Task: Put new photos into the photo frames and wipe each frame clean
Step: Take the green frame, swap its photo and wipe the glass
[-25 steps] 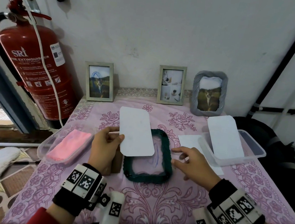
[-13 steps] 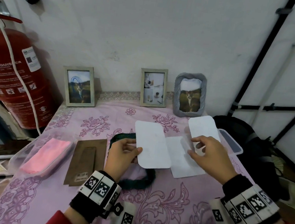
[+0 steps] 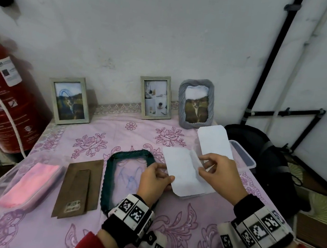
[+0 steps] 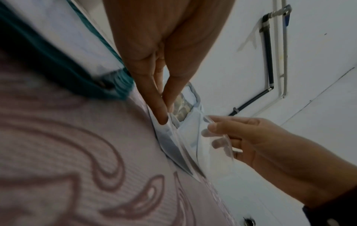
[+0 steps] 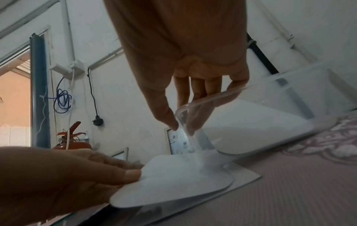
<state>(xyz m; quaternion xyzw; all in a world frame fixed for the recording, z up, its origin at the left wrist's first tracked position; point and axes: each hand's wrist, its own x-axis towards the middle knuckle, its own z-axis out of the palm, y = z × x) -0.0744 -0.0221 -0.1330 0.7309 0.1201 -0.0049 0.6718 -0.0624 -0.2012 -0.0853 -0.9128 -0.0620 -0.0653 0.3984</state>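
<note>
Pinching a white round-cornered photo sheet by its near-left edge, the left hand holds it just right of the flat dark-green braided frame; the right hand pinches a thin clear film at the sheet's right edge.

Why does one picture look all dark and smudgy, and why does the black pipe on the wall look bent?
Left wrist view: dim, and the green frame close to the lens is smeared with blur. Right wrist view: the hands are shadowed against the bright wall. Head view: brightest and sharpest, but its wide lens makes the black pipe lean and curve.
</note>
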